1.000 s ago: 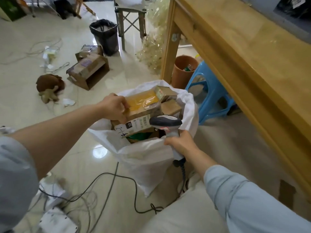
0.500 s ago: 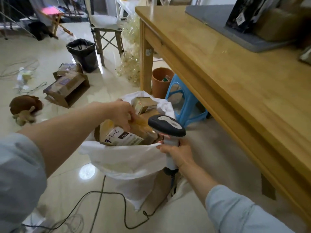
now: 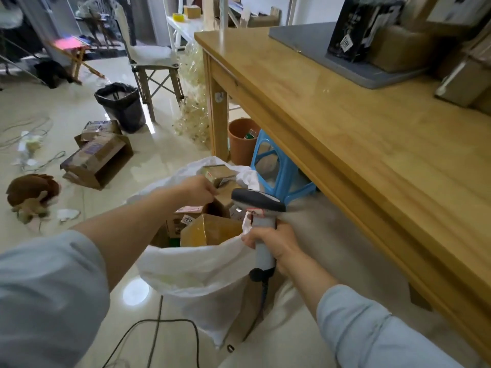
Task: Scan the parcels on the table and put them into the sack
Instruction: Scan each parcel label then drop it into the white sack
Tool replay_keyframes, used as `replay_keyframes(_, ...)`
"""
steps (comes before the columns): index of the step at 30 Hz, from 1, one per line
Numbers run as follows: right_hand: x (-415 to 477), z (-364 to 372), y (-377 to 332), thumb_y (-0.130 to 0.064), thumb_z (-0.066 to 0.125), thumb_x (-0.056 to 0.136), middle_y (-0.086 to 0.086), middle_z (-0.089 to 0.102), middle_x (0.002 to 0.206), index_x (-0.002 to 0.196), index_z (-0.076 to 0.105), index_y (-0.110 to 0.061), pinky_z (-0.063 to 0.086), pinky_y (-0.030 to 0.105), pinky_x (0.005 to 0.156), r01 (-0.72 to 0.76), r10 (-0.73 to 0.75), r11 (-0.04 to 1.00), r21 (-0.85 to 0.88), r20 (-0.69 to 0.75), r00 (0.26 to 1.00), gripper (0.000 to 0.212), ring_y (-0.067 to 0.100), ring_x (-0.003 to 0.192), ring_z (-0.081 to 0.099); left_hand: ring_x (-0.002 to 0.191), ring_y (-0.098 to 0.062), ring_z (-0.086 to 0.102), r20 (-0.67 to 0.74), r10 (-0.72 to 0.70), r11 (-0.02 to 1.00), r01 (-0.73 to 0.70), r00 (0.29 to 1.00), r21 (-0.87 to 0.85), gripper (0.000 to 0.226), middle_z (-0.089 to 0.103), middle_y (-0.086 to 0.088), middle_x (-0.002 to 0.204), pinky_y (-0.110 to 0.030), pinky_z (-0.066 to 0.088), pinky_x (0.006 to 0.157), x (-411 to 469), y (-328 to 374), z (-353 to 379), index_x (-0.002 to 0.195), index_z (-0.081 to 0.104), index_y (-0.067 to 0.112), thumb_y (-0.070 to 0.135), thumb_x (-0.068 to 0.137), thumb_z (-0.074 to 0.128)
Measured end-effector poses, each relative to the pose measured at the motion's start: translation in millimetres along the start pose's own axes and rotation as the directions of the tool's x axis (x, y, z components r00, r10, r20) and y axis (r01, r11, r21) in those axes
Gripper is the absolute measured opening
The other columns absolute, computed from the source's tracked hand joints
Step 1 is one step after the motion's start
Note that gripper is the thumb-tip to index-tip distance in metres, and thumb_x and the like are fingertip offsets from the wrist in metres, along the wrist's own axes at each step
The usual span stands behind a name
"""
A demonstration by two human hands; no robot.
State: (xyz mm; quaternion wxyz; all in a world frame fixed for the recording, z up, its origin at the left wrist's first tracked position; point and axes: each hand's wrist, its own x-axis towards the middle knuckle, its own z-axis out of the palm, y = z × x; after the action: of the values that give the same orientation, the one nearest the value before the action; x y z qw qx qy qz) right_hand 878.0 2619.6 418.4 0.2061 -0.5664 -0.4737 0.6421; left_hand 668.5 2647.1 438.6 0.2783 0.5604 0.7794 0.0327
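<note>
As the left hand (image 3: pixel 198 188) hovers loose and empty over the sack (image 3: pixel 196 269), the sacked parcels (image 3: pixel 210 229) lie inside: deposit step ending. Right hand (image 3: pixel 271 240) clamped round scanner (image 3: pixel 259 203) and sack rim; next, I judge, a reach for the table parcels (image 3: pixel 398 47). Change from the earlier view: left hand no longer grips a parcel

One view only, worn on the person's head, wide-angle, facing forward and tilted down. Sits close above the white sack (image 3: pixel 196 272), looking into its mouth. Wooden table (image 3: pixel 345 134) runs along the right, seen from above its near edge; tiled floor (image 3: pixel 66 102) recedes to the upper left
</note>
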Motion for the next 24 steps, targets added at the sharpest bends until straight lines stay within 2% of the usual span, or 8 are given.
replay_keyframes(3, -3.9, -12.7, -20.5, -0.003, 0.078, 0.061, 0.018, 0.070, 0.099, 0.103, 0.063, -0.007, 0.059, 0.043, 0.077, -0.022, 0.023, 0.984, 0.178, -0.001, 1.000, 0.044, 0.030, 0.089, 0.068, 0.108, -0.020, 0.056, -0.169, 0.091, 0.996, -0.088, 0.981, 0.026, 0.032, 0.062, -0.003, 0.123, -0.026, 0.043, 0.086, -5.1, 34.0, -21.8, 0.125, 0.064, 0.017, 0.018, 0.094, 0.055)
replay_keyframes(6, -18.8, -29.9, -51.1, -0.003, 0.065, 0.083, 0.020, 0.072, 0.079, 0.089, 0.063, 0.000, 0.061, 0.031, 0.061, -0.032, 0.022, 0.912, 0.409, 0.028, 0.999, 0.007, 0.026, 0.067, 0.071, 0.107, -0.021, 0.058, -0.264, 0.192, 0.981, -0.179, 0.945, 0.074, 0.031, 0.063, -0.001, 0.120, -0.031, 0.049, 0.084, -6.6, 73.2, -33.7, 0.121, 0.066, 0.019, 0.026, 0.096, 0.050)
replay_keyframes(7, -25.2, -37.1, -60.5, -0.004, 0.060, 0.088, 0.019, 0.071, 0.074, 0.086, 0.061, 0.000, 0.059, 0.028, 0.055, -0.013, 0.001, 0.895, 0.445, 0.027, 1.000, 0.004, 0.024, 0.060, 0.070, 0.109, -0.022, 0.057, -0.291, 0.222, 0.975, -0.207, 0.930, 0.084, 0.032, 0.063, -0.001, 0.120, -0.033, 0.050, 0.084, -9.0, 88.5, -37.4, 0.122, 0.065, 0.021, 0.030, 0.095, 0.050)
replay_keyframes(9, -40.7, -52.5, -78.1, -0.008, 0.056, 0.092, 0.016, 0.069, 0.068, 0.084, 0.060, 0.000, 0.056, 0.024, 0.048, 0.029, -0.041, 0.864, 0.503, 0.012, 0.999, 0.012, 0.020, 0.052, 0.067, 0.119, -0.025, 0.052, -0.335, 0.291, 0.957, -0.271, 0.896, 0.107, 0.037, 0.059, -0.004, 0.128, -0.038, 0.049, 0.092, -13.7, 119.4, -43.9, 0.129, 0.060, 0.023, 0.031, 0.094, 0.050)
replay_keyframes(12, -66.2, -81.6, -99.9, -0.009, 0.054, 0.093, 0.015, 0.068, 0.063, 0.092, 0.058, 0.003, 0.055, 0.025, 0.045, 0.122, -0.108, 0.819, 0.561, -0.057, 0.992, 0.013, 0.021, 0.050, 0.067, 0.132, -0.026, 0.041, -0.343, 0.396, 0.918, -0.365, 0.852, 0.152, 0.050, 0.048, -0.007, 0.142, -0.039, 0.043, 0.098, -21.5, 166.0, -51.7, 0.145, 0.042, 0.024, 0.026, 0.095, 0.051)
replay_keyframes(15, -93.3, -120.4, -116.5, -0.008, 0.054, 0.093, 0.016, 0.068, 0.065, 0.102, 0.057, 0.003, 0.053, 0.025, 0.043, 0.218, -0.166, 0.768, 0.602, -0.142, 0.976, 0.014, 0.022, 0.051, 0.068, 0.135, -0.026, 0.038, -0.339, 0.485, 0.874, -0.456, 0.806, 0.167, 0.053, 0.044, -0.006, 0.146, -0.038, 0.041, 0.100, -29.4, 212.8, -57.4, 0.148, 0.035, 0.025, 0.026, 0.097, 0.050)
replay_keyframes(20, -134.7, -193.1, -131.4, -0.007, 0.052, 0.093, 0.014, 0.068, 0.062, 0.087, 0.058, 0.003, 0.054, 0.023, 0.044, 0.354, -0.217, 0.692, 0.629, -0.286, 0.933, 0.013, 0.020, 0.049, 0.067, 0.134, -0.026, 0.040, -0.304, 0.580, 0.813, -0.558, 0.756, 0.163, 0.055, 0.042, -0.006, 0.149, -0.034, 0.039, 0.101, -43.4, 288.1, -55.0, 0.149, 0.033, 0.021, 0.025, 0.097, 0.050)
replay_keyframes(24, -154.2, -253.2, -130.7, -0.006, 0.053, 0.092, 0.014, 0.067, 0.059, 0.085, 0.056, 0.003, 0.053, 0.022, 0.041, 0.409, -0.165, 0.645, 0.646, -0.405, 0.899, 0.012, 0.020, 0.046, 0.066, 0.129, -0.025, 0.046, -0.247, 0.613, 0.787, -0.609, 0.750, 0.105, 0.057, 0.041, -0.006, 0.149, -0.035, 0.043, 0.099, -49.0, 344.7, -40.7, 0.150, 0.031, 0.021, 0.026, 0.097, 0.051)
